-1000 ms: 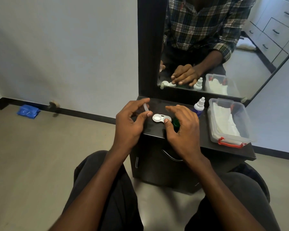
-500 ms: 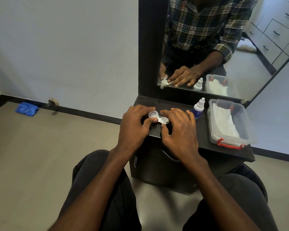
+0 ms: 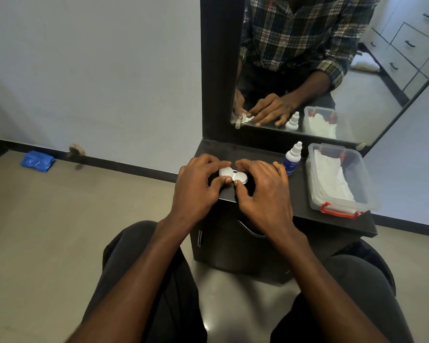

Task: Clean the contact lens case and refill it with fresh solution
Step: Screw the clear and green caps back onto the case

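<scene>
Contact lens case (image 3: 233, 175), one, with two round white wells, sits on the black cabinet top (image 3: 300, 199); left hand (image 3: 198, 189) and right hand (image 3: 263, 191) pinch it with curled fingers; one solution bottle (image 3: 292, 160) at three o'clock; one plastic tub (image 3: 342, 179) beyond.

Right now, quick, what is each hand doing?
Left hand: fingers and thumb curled round the left end of the contact lens case, holding it.
Right hand: thumb and fingers pinch the case's right end.
</scene>
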